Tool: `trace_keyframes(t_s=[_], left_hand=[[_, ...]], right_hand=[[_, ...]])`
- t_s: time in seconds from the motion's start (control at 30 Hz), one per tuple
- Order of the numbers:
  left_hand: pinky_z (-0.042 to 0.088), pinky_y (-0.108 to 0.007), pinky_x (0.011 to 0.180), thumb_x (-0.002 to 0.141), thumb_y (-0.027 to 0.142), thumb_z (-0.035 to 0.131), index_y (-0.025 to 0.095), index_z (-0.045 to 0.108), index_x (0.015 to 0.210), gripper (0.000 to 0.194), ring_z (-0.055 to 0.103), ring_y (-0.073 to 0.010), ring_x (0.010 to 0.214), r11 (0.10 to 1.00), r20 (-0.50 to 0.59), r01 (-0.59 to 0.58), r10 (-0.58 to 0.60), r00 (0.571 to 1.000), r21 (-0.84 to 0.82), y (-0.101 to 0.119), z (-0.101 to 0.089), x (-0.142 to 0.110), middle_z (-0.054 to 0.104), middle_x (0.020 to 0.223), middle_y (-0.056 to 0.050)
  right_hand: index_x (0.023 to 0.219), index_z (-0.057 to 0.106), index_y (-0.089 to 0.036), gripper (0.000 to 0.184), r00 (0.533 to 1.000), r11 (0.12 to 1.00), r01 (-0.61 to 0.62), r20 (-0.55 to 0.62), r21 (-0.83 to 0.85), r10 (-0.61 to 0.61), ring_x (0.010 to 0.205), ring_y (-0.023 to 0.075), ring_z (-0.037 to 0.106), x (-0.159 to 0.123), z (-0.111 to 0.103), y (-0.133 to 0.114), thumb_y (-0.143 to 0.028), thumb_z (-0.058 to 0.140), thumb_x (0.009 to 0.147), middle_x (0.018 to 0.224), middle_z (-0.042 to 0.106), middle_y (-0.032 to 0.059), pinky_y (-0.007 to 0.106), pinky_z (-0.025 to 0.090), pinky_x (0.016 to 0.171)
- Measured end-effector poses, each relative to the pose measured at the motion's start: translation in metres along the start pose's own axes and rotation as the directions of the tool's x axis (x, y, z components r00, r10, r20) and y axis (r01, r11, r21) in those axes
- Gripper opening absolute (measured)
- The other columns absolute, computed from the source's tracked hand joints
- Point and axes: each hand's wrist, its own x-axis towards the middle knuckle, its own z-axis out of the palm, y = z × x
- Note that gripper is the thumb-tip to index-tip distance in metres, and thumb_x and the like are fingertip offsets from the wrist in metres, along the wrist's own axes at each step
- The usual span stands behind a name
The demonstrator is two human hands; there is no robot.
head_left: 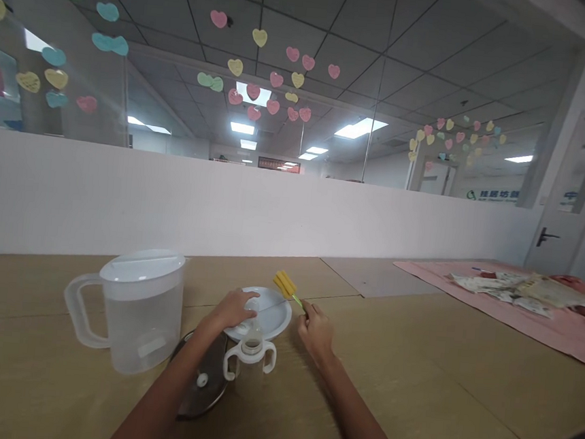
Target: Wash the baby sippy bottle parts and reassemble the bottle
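Nearest, a bottle point(251, 357) with two white handles stands uncapped on the worktop point(413, 367), in front of the bowl. To its left lies a dark lid point(211, 386), partly hidden under the person's left forearm; farther left is a clear, lidded jug point(147, 326). The left hand point(237, 309) is over the left side of the white bowl point(274, 320), fingers parted; whether they grip anything cannot be told. The right hand point(316, 332), just right of the bowl, grasps a brush point(285, 285) by its green handle, the yellow head up by the bowl's far rim. Beyond, a pink cloth point(431, 276) covers the worktop's right; behind stands a white wall point(273, 207).
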Motion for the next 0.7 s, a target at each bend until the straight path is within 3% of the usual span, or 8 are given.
trace_keyframes(t_s=[0.1,0.2,0.33,0.4,0.47,0.57,0.7], left_hand=[[0.035,-0.034,0.089,0.066,0.026,0.058,0.02,0.058,0.11,0.045,0.052,-0.0252,0.098,0.998,-0.025,0.019,-0.017,1.0,0.062,0.009,-0.011,-0.002,0.059,0.1,-0.01],[0.036,-0.033,0.09,0.07,0.025,0.054,0.019,0.057,0.107,0.038,0.05,-0.0227,0.1,0.996,-0.16,0.037,-0.025,0.987,0.075,0.013,-0.018,-0.003,0.057,0.1,-0.009],[0.041,-0.034,0.084,0.069,0.029,0.055,0.018,0.051,0.106,0.039,0.052,-0.0202,0.093,0.989,-0.421,0.075,-0.122,0.899,-0.127,0.015,-0.025,0.001,0.054,0.1,-0.008],[0.045,-0.034,0.079,0.069,0.033,0.055,0.016,0.047,0.106,0.041,0.054,-0.0194,0.09,0.946,-0.46,0.062,-0.211,0.863,-0.317,0.017,-0.027,0.003,0.053,0.101,-0.009],[0.047,-0.032,0.075,0.07,0.038,0.055,0.015,0.043,0.105,0.044,0.056,-0.0183,0.088,0.861,-0.42,0.023,-0.271,0.866,-0.508,0.024,-0.03,0.002,0.053,0.1,-0.009],[0.049,-0.032,0.075,0.069,0.04,0.057,0.018,0.04,0.111,0.05,0.058,-0.0156,0.082,0.758,-0.293,-0.015,-0.233,0.927,-0.652,0.037,-0.036,-0.006,0.055,0.095,-0.005],[0.048,-0.03,0.077,0.068,0.037,0.059,0.022,0.041,0.119,0.056,0.058,-0.0147,0.082,0.798,-0.118,0.005,-0.095,0.988,-0.603,0.054,-0.043,-0.017,0.053,0.101,-0.005]], right_hand=[[0.109,0.058,-0.019,0.041,1.0,1.0,-0.014,0.012,0.013,0.013,0.067,0.0121,0.056,0.0,0.0,-0.001,-0.011,0.04,0.073,0.083,0.064,0.0038,0.021,0.034,0.057],[0.107,0.059,-0.019,0.04,1.0,0.999,-0.001,-0.011,0.043,0.001,0.069,0.0126,0.056,-0.001,0.0,0.0,-0.013,0.039,0.073,0.084,0.064,0.0038,0.021,0.035,0.058],[0.104,0.06,-0.018,0.038,0.994,0.99,0.092,-0.075,0.106,-0.084,0.069,0.0133,0.057,-0.003,0.0,-0.001,-0.013,0.038,0.073,0.081,0.064,0.0039,0.021,0.037,0.06],[0.102,0.061,-0.017,0.037,0.984,0.976,0.164,-0.1,0.143,-0.15,0.069,0.0134,0.056,-0.005,-0.002,-0.003,-0.014,0.038,0.073,0.078,0.064,0.004,0.021,0.038,0.061],[0.101,0.061,-0.017,0.034,0.969,0.955,0.235,-0.118,0.181,-0.216,0.069,0.0133,0.056,-0.006,-0.004,-0.004,-0.016,0.039,0.075,0.076,0.063,0.0043,0.021,0.039,0.062],[0.1,0.062,-0.016,0.032,0.952,0.935,0.292,-0.157,0.202,-0.263,0.069,0.0134,0.056,-0.007,-0.005,-0.006,-0.018,0.039,0.077,0.075,0.062,0.0051,0.021,0.041,0.063],[0.101,0.061,-0.014,0.032,0.928,0.932,0.326,-0.241,0.157,-0.284,0.067,0.0134,0.055,-0.007,-0.005,-0.005,-0.018,0.037,0.08,0.073,0.061,0.0057,0.022,0.041,0.061]])
